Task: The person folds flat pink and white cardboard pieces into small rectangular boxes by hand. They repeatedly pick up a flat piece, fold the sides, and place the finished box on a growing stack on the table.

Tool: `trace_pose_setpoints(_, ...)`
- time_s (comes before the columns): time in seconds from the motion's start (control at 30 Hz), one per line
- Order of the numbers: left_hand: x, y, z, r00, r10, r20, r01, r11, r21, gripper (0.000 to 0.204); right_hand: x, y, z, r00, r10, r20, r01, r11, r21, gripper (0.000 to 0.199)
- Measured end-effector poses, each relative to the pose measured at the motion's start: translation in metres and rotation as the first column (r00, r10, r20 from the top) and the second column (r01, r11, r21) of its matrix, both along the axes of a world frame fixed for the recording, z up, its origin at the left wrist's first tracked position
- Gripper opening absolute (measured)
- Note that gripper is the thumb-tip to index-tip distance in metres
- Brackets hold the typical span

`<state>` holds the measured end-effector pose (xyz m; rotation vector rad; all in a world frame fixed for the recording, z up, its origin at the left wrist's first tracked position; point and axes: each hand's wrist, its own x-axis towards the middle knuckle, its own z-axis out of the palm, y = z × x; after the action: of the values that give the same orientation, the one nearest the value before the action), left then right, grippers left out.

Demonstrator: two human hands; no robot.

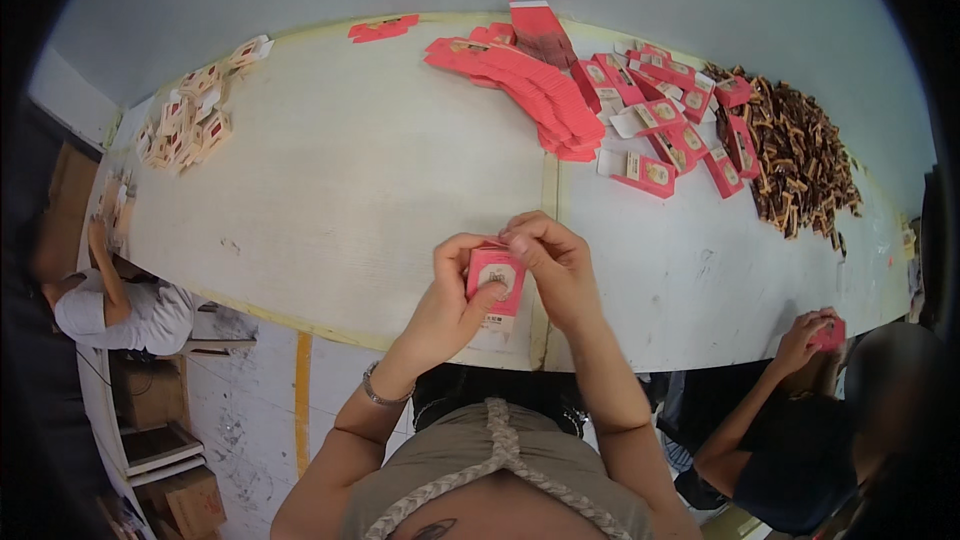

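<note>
Close to the table's front edge, a small pink carton (495,278) with a pale oval panel is held upright between my hands. My left hand (455,290) wraps round its side, thumb across the front. The fingers of my right hand (550,265) pinch at the carton's top edge, where the flaps are mostly hidden by my fingertips. Beyond my hands lies a fanned stack of flat pink cartons (540,90). To its right several folded pink cartons (660,120) are heaped, some with their end flaps standing out.
A large pile of small brown-wrapped packets (800,160) lies at the far right. Cream boxes (185,120) are grouped at the far left. A few flat pink pieces (384,28) lie by the wall. One co-worker (130,315) sits at left; another (800,440), at right, holds a pink carton.
</note>
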<state>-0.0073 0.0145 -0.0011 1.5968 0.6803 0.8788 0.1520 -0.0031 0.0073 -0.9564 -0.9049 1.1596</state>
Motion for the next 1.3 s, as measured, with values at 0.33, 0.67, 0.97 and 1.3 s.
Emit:
trace_pose_setpoints(0.33,-0.015,0.0,-0.003,0.996,-0.087,-0.021,0.089,0.989,0.116,0.07,0.008,-0.009,0.021,0.98,0.188,0.07,-0.183,0.98,-0.079,0.017)
trace_pose_setpoints(0.67,-0.017,-0.005,0.003,0.992,-0.039,0.12,0.049,0.995,-0.082,0.049,0.013,-0.016,0.024,0.907,0.17,0.386,-0.239,0.962,0.136,0.026)
trace_pose_setpoints(0.97,0.007,0.027,-0.005,0.993,-0.024,-0.116,0.024,1.0,-0.005,0.046,0.115,-0.001,0.041,0.538,-0.045,0.842,0.268,0.956,-0.121,0.04)
trace_pose_setpoints(1.3,0.025,0.259,-0.046,0.869,0.471,-0.15,-0.493,0.85,-0.188,0.08,0.146,0.227,-0.02,0.399,0.04,0.916,0.412,0.885,-0.218,0.057)
